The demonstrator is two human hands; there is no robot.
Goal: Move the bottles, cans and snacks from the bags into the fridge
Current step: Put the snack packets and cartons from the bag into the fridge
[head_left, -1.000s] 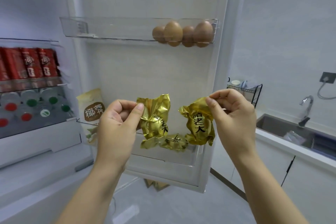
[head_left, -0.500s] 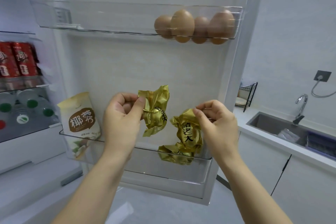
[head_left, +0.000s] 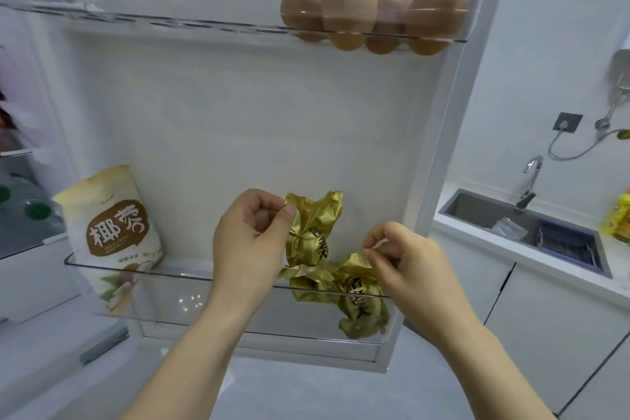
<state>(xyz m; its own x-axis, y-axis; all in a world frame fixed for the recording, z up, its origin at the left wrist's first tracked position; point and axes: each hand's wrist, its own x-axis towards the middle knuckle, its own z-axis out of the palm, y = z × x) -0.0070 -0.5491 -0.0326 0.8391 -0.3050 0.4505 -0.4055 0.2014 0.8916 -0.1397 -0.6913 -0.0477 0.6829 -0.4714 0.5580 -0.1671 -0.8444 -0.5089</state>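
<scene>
Open fridge door, seen from the wearer's head, with both bare hands reaching to its clear lower door shelf (head_left: 191, 274). At the shelf's left end a cream snack bag (head_left: 116, 235) stands upright, leaning a little against the door.

Just right of the shelf's middle, the left hand (head_left: 249, 242) pinches a gold foil snack (head_left: 312, 232) by its twisted top, and the packet hangs above the shelf's front rim. Below it, at the right end, two more gold packets (head_left: 363, 300) lie inside the shelf, touching each other.

The right hand (head_left: 409, 259) hovers just above them with curled fingers. Whether it grips a wrapper's top or has let go cannot be told.

Higher up, brown eggs (head_left: 349, 7) fill the right end of the upper door shelf (head_left: 136, 15). A sink (head_left: 484, 211) sits in the counter at far right.

The step in hand seems to be stowing the foil snacks. The next move likely calls for lowering the held packet over the rim, beside the others, and releasing it.
</scene>
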